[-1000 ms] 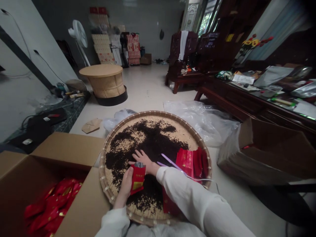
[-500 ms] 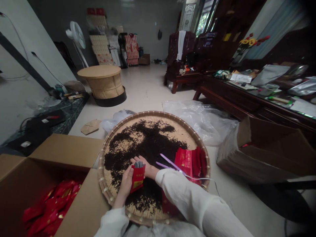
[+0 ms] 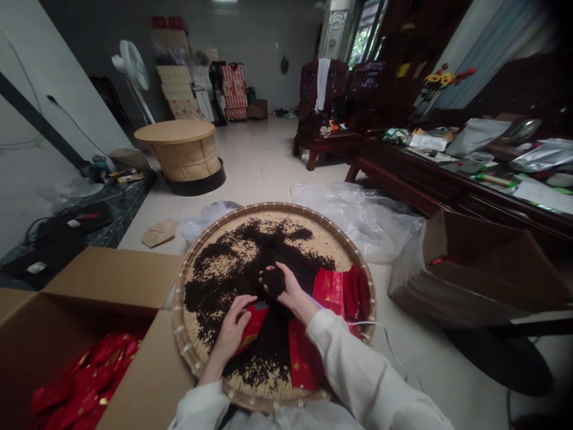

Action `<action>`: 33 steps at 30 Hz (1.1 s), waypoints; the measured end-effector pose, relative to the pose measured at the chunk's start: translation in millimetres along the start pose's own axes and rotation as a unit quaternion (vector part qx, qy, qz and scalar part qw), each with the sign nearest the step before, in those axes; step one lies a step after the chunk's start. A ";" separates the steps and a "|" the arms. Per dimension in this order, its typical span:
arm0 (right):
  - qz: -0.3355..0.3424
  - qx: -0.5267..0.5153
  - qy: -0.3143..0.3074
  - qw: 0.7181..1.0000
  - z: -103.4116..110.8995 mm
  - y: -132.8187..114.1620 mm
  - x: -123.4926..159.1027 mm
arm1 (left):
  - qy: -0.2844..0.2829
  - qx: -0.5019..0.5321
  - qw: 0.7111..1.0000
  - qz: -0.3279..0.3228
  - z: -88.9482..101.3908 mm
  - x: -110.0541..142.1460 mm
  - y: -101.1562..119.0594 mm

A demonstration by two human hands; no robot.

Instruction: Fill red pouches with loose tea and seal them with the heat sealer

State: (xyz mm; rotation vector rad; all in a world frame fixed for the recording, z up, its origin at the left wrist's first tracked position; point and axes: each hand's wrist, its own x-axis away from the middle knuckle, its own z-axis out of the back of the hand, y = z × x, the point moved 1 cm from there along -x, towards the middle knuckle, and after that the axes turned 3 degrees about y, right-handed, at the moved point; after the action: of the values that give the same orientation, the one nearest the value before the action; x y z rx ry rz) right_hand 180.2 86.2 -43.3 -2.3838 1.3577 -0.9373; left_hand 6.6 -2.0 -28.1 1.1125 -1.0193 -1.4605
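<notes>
The left hand [image 3: 230, 334] grips a red foil packet [image 3: 255, 327] above the tray, with its fingers [image 3: 244, 304] closed on the packet's side. The right hand [image 3: 290, 289] is raised over the tray, its fingers [image 3: 286, 278] curled narrowly around a clump of tea leaves [image 3: 273, 282]. A large quantity of loose tea leaves [image 3: 233, 286] remains spread across the centre of the round bamboo tray [image 3: 175, 322]. Flat red packets [image 3: 331, 292] lie on the tray's right side. Plump red packets [image 3: 85, 376] lie in the open cardboard carton [image 3: 120, 278] at lower left. Whether the held packet contains leaves cannot be determined.
</notes>
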 end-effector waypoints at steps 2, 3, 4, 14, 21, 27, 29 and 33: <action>-0.020 -0.037 -0.003 0.999 2.7 -3.6 8.7 | -0.006 -0.016 1.000 -0.016 -3.6 -0.7 -1.1; -0.029 -0.052 -0.005 0.998 3.0 -4.9 12.7 | -0.008 -0.028 0.999 -0.022 -5.3 -0.7 -1.5; -0.040 -0.070 -0.007 0.997 2.6 -6.1 16.4 | -0.011 -0.043 0.999 -0.029 -6.9 -0.5 -1.5; -0.038 -0.131 0.000 0.991 -12.8 -18.6 40.1 | 0.051 -0.159 0.979 -0.116 -15.4 -0.3 4.1; -0.021 -0.138 -0.007 0.990 -28.5 -20.1 53.6 | 0.033 -0.303 0.907 -0.292 -22.6 -0.2 15.6; 0.007 -0.118 -0.002 0.993 -36.1 -10.4 61.0 | -0.059 -0.357 0.894 -0.266 -24.7 4.0 27.2; 0.016 -0.107 0.005 0.994 -37.3 -7.5 62.1 | -0.083 -0.368 0.894 -0.243 -25.5 5.2 29.9; 0.017 -0.090 0.014 0.996 -40.9 -5.4 63.5 | -0.107 -0.367 0.896 -0.227 -29.2 4.6 33.1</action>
State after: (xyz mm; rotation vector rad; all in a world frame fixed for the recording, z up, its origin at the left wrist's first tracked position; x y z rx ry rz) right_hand 180.8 40.1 16.7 -2.4776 1.5483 -0.8770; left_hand 41.7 -13.0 -3.3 0.6491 -0.2609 -2.1360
